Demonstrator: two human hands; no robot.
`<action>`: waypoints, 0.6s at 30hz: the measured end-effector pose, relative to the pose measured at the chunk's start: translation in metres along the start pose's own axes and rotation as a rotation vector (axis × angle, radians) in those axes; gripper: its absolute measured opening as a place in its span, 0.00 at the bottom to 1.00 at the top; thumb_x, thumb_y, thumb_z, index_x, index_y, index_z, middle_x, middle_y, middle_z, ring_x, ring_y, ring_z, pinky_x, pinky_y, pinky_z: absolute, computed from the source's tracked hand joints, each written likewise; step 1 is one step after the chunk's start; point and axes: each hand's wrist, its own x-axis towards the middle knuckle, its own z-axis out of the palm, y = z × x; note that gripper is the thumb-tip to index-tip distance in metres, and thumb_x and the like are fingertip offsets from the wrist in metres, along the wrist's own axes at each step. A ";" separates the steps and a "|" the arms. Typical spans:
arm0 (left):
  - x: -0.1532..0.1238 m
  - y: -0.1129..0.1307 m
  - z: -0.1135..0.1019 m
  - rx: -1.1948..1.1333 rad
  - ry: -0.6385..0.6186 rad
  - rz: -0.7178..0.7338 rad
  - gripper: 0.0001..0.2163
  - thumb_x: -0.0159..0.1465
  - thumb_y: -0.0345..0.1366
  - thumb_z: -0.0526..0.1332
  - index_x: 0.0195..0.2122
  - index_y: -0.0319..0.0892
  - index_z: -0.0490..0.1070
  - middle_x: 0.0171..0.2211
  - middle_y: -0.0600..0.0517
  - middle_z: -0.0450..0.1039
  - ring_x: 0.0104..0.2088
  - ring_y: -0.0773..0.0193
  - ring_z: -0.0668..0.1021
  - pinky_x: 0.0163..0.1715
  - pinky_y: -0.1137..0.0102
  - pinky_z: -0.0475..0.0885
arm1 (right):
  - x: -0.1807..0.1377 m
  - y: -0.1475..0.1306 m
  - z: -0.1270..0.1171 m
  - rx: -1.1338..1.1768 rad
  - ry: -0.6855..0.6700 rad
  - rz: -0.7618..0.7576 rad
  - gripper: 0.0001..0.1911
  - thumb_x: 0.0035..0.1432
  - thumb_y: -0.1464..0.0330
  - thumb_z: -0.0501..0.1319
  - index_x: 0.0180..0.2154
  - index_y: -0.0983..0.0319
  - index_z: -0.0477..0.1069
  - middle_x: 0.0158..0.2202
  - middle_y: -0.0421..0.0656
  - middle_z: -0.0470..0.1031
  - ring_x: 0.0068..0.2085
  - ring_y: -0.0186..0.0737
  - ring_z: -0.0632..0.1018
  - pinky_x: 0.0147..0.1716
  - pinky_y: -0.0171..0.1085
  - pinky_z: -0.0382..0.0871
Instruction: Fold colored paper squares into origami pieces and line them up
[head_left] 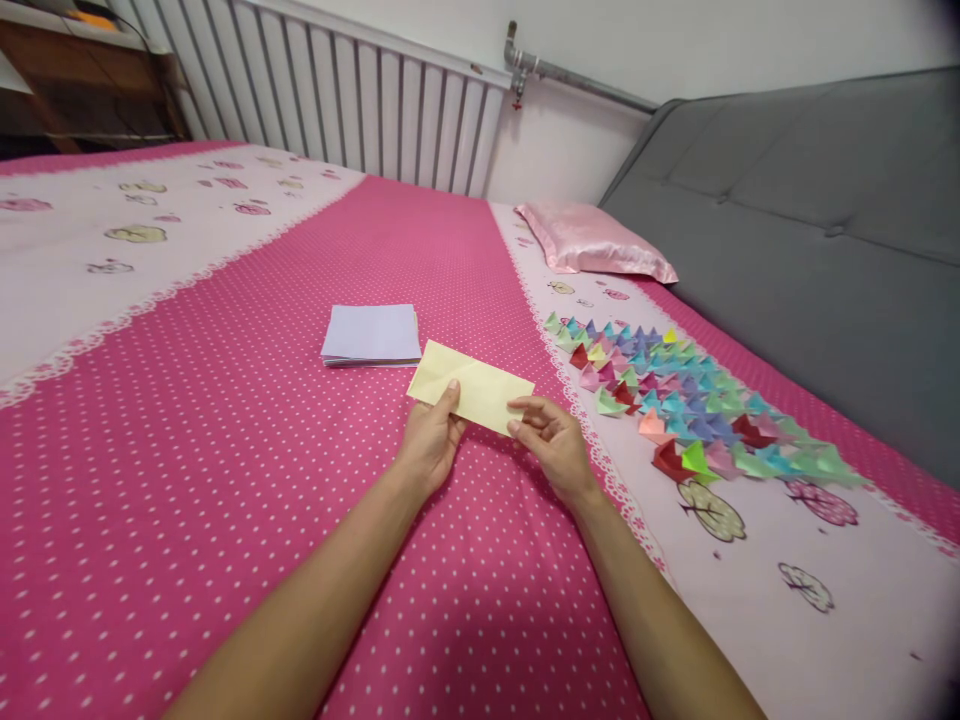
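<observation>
Between my two hands is a pale yellow sheet of paper [480,388], folded into a long rectangle and tilted down to the right. My left hand [435,435] grips its lower left part, thumb on top and fingers underneath. At the right end, my right hand [553,440] pinches the paper between thumb and fingers. Just beyond my left hand lies a stack of paper [373,333] with a lavender sheet on top. Off to the right, several rows of folded paper boats [694,395] in many colours stand on the bedspread.
A pink polka-dot bedspread [225,480] with pale printed bands covers the bed. Along the right runs a grey padded headboard [810,180], with a pink satin pillow [596,240] near it. Behind the bed are a white radiator [360,95] and a pipe [577,78].
</observation>
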 end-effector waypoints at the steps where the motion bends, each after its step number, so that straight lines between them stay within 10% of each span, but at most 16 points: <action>1: 0.001 0.000 -0.001 0.012 0.011 0.000 0.11 0.58 0.29 0.60 0.43 0.40 0.72 0.42 0.48 0.76 0.43 0.63 0.77 0.42 0.74 0.74 | -0.001 -0.001 0.000 -0.002 -0.042 -0.008 0.14 0.49 0.67 0.64 0.40 0.59 0.71 0.32 0.40 0.75 0.32 0.34 0.75 0.31 0.33 0.70; 18: 0.005 -0.002 -0.010 0.227 -0.003 0.102 0.14 0.50 0.36 0.67 0.36 0.36 0.74 0.39 0.45 0.77 0.39 0.59 0.78 0.45 0.66 0.70 | 0.001 0.004 -0.010 -0.266 -0.150 -0.158 0.19 0.50 0.77 0.56 0.43 0.56 0.74 0.45 0.41 0.75 0.45 0.39 0.75 0.43 0.39 0.69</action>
